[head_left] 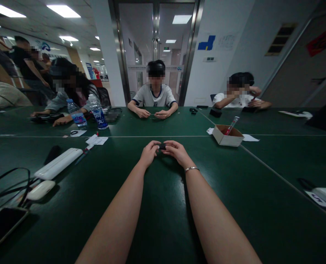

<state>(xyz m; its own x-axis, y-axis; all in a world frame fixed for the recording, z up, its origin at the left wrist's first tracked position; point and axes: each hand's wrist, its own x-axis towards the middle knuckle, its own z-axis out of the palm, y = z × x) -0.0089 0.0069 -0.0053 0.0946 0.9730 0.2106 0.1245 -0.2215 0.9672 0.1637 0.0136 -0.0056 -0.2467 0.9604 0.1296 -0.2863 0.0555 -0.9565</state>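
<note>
Out over the green table (163,220), both my arms reach forward and my hands meet near the middle. Between them is a small black object with a shiny silver end (162,146); it is too small to name for certain. The fingertips of my left hand (149,152) pinch its silver end. On the black end, the thumb and fingers of my right hand (177,152) are closed. A silver bracelet (192,168) circles my right wrist.
To the left lie a white power bank (59,164), a white rounded case (41,190), a phone (5,229) and black straps. Two bottles (98,113) stand further back. An open box (228,136) holds a red-tipped tool. Across the table sit other people (155,97).
</note>
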